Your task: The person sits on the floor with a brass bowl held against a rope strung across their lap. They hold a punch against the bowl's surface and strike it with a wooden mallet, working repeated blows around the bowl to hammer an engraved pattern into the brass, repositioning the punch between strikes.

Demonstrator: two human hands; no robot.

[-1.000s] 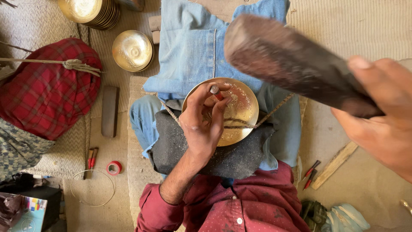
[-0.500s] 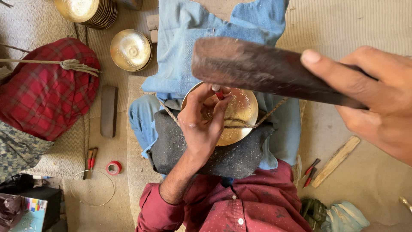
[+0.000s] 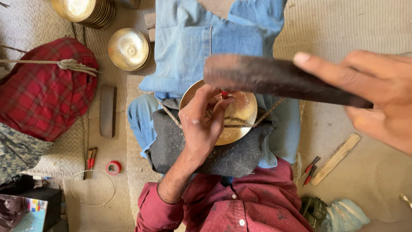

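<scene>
Woven floor mat point(image 3: 334, 25) under a lap-held brass bowl point(image 3: 240, 116); left hand point(image 3: 201, 124) pinches a red-tipped punch point(image 3: 224, 93) on it, right hand point(image 3: 377, 94) grips a dark mallet point(image 3: 274, 79) above, partly hiding the bowl.

Brass dish point(image 3: 240, 122) on lap pad point(image 3: 206, 157), seemingly rope-tied.

The person wore a dark red button-up shirt point(image 3: 240, 206) with pale buttons, its left sleeve point(image 3: 150, 206) rolled up at the lower centre of the frame. Light blue jeans point(image 3: 206, 38) covered the legs toward the top. Both hands were bare.
</scene>
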